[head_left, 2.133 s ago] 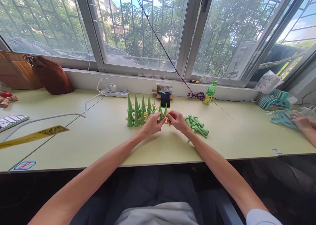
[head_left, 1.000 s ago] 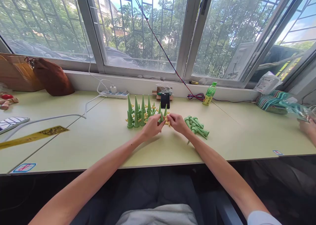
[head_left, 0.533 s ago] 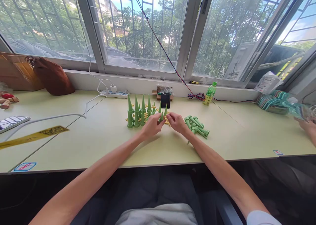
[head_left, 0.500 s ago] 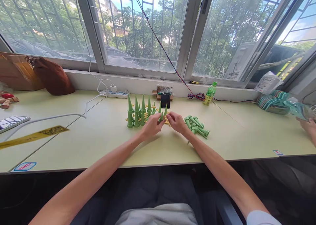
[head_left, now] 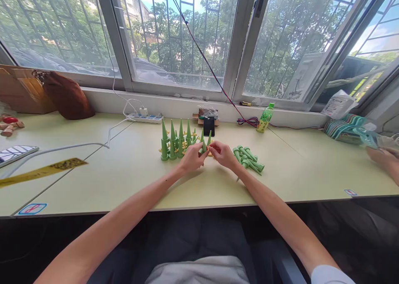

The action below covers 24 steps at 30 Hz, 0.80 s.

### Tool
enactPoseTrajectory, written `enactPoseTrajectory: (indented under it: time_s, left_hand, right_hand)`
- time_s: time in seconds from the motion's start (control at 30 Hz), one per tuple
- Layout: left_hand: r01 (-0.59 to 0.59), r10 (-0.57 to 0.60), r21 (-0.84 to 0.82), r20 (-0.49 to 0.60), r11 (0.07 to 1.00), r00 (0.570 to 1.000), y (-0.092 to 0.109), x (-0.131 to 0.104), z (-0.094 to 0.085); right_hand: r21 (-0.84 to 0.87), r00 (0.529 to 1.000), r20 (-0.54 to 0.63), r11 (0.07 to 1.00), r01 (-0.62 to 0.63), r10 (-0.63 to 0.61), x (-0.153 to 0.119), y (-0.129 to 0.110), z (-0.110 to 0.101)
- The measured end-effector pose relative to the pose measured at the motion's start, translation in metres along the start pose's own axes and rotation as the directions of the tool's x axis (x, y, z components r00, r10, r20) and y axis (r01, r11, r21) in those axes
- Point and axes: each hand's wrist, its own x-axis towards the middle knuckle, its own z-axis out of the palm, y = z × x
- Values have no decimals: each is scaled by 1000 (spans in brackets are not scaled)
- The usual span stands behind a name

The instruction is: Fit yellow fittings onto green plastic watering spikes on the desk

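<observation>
Fingers of the left hand [head_left: 193, 156] are being kept curled around a green cone spike [head_left: 204, 146], its tip being pointed upward. The spike is being held over the middle of the pale yellow-green table [head_left: 296, 167], between the two groups of spikes. Thumb and forefinger of the right hand [head_left: 222, 153] are being pinched together just beside its lower part; whether a small piece is being gripped there cannot be told. On the left, upright green spikes [head_left: 172, 150] with yellow fittings [head_left: 193, 135] are being supported by the table in close rows. On the right, loose green spikes [head_left: 257, 166] are being borne in a heap, lying down. Behind the hands, a black phone [head_left: 208, 128] is being propped against a small cardboard box [head_left: 199, 121]. A green-capped bottle [head_left: 264, 118] is being seen farther right.
</observation>
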Motion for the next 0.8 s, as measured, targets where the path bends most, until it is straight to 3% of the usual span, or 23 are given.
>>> enactPoseTrajectory:
  time_s: [0.8]
  left_hand:
    - [58,-53,-120,39,991,998,-1,-1,0]
  right_hand:
    - [-39,997,62,998,-49,51,1,-2,-2]
